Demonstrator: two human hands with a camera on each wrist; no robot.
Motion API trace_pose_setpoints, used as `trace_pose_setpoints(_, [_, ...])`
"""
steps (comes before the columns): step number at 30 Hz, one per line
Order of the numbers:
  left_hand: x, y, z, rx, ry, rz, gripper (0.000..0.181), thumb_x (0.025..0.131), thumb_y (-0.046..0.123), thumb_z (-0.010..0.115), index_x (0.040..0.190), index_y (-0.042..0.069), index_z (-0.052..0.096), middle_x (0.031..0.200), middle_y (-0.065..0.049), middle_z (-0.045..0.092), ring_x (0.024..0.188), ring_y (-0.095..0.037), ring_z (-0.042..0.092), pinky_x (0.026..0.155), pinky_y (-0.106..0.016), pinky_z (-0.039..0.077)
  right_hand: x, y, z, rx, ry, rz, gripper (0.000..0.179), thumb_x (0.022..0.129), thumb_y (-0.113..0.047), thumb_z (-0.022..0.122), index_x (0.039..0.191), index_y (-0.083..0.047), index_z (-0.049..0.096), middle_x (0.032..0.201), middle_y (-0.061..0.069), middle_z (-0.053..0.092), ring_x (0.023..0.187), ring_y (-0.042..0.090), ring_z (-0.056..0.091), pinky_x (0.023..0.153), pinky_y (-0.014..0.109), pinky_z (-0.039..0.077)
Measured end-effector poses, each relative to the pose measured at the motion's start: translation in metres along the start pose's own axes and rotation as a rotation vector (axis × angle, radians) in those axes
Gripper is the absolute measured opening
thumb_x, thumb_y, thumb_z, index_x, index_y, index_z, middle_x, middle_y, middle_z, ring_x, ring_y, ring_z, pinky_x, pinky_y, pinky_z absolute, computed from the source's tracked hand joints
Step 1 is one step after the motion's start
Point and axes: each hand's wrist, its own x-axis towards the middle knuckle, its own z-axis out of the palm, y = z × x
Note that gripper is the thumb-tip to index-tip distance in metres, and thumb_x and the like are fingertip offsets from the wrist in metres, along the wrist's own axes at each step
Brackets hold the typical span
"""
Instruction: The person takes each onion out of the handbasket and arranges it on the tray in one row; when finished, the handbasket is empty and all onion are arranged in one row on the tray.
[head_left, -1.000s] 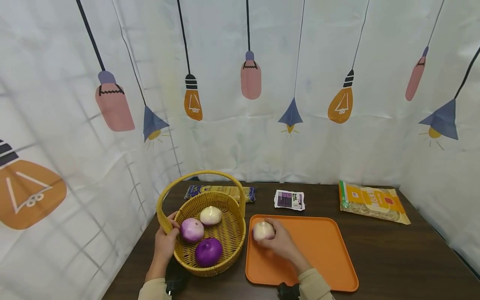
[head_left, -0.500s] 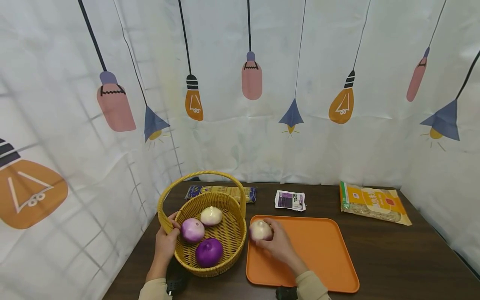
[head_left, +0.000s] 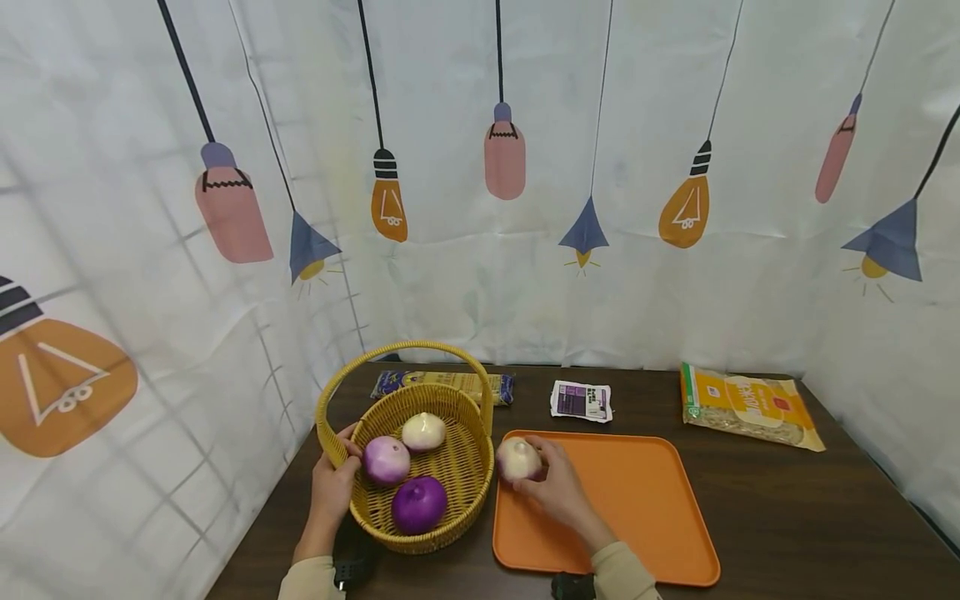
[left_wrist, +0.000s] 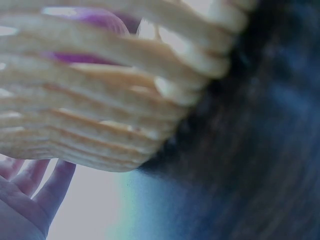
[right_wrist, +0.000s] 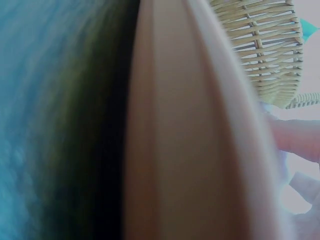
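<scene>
A yellow wicker basket (head_left: 422,545) with a tall handle stands at the left of the table. My left hand (head_left: 331,490) grips its left rim by the handle's base, thumb over the edge; the left wrist view shows fingers (left_wrist: 57,187) against the weave. Inside lie a white onion (head_left: 423,432), a pale purple onion (head_left: 386,461) and a dark purple onion (head_left: 419,505). My right hand (head_left: 561,492) holds a white-and-purple onion (head_left: 517,460) between thumb and fingers, over the left edge of the orange tray (head_left: 630,500). Its palm side is hidden.
Behind the basket lies a blue-and-yellow packet (head_left: 450,385). A small white-and-purple sachet (head_left: 581,401) sits beyond the tray, and an orange-and-yellow bag (head_left: 750,407) at the back right. A patterned curtain (head_left: 465,292) hangs behind the table.
My right hand has shifted slightly left with the onion, from over the tray to its left edge beside the basket. The left hand and the basket stay in place.
</scene>
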Motion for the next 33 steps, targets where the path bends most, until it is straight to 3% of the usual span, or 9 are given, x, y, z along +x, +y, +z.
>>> trace_pose_setpoints(9, [0.000, 0.002, 0.001, -0.013, -0.003, 0.004, 0.011, 0.090, -0.003, 0.050, 0.100, -0.008, 0.052, 0.144, -0.016, 0.049, 0.133, -0.032, 0.044, 0.087, -0.004, 0.033, 0.000, 0.000, -0.003, -0.006, 0.009, 0.003, 0.068, 0.070, -0.009, 0.086, 0.129, 0.000, 0.054, 0.124, 0.022, 0.054, 0.108, 0.037, 0.057, 0.088, 0.050, 0.049])
trace_pose_setpoints(23, [-0.003, 0.005, 0.000, -0.005, 0.011, 0.011, 0.011, 0.090, -0.003, 0.050, 0.099, -0.008, 0.052, 0.142, -0.016, 0.051, 0.131, -0.032, 0.046, 0.087, -0.004, 0.033, -0.001, -0.003, -0.004, 0.038, -0.054, 0.005, 0.089, 0.069, -0.007, 0.086, 0.143, 0.003, 0.037, 0.132, 0.025, 0.049, 0.113, 0.039, 0.057, 0.092, 0.053, 0.047])
trace_pose_setpoints(33, [-0.002, 0.005, 0.000, -0.009, 0.007, 0.010, 0.011, 0.090, -0.003, 0.050, 0.100, -0.008, 0.052, 0.143, -0.016, 0.051, 0.131, -0.031, 0.046, 0.087, -0.004, 0.033, -0.001, -0.018, -0.019, 0.190, -0.125, 0.119, 0.091, 0.069, -0.003, 0.085, 0.144, 0.005, 0.034, 0.137, 0.033, 0.042, 0.119, 0.047, 0.051, 0.092, 0.054, 0.048])
